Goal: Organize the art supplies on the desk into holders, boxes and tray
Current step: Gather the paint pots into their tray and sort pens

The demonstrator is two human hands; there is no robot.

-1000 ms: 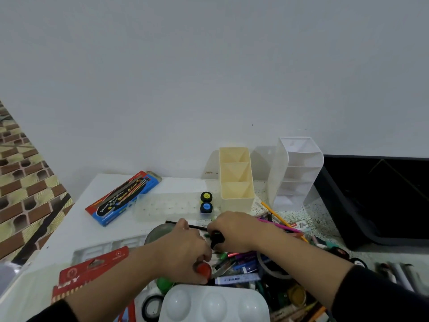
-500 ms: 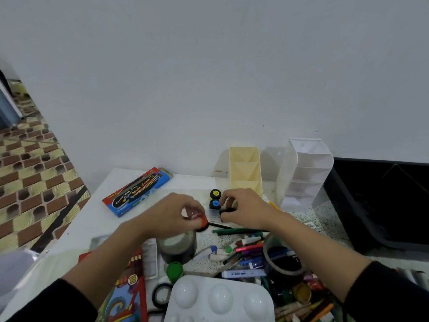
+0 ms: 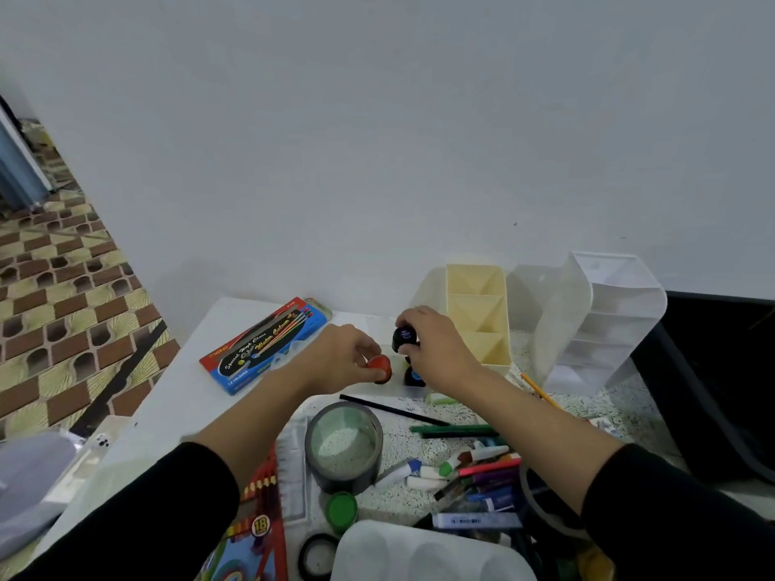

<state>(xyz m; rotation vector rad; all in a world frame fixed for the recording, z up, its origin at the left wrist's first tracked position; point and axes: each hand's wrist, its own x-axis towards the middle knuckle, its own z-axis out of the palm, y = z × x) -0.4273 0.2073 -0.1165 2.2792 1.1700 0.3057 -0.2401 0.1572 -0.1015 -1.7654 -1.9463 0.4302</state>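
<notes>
My left hand (image 3: 344, 356) pinches a small paint pot with a red lid (image 3: 379, 366) just above the clear slotted tray (image 3: 293, 350). My right hand (image 3: 436, 350) grips a small black paint pot (image 3: 403, 336) right beside it, over the tray's right end. A black pot with a blue lid (image 3: 415, 376) sits under my right hand, partly hidden. The cream three-slot holder (image 3: 478, 316) and the white tiered holder (image 3: 599, 320) stand behind, against the wall.
A blue watercolour box (image 3: 262, 345) lies at the left. Nearer me are a grey tape roll (image 3: 344, 446), a green-lidded pot (image 3: 341, 508), a white palette (image 3: 423, 551), a coloured-pencil box (image 3: 251, 534) and a pile of markers and paint tubes (image 3: 469, 471). A black bin (image 3: 713, 371) stands at the right.
Both hands have risen from the marker pile and moved back to the clear tray, the left carrying the red-lidded pot and the right the black pot.
</notes>
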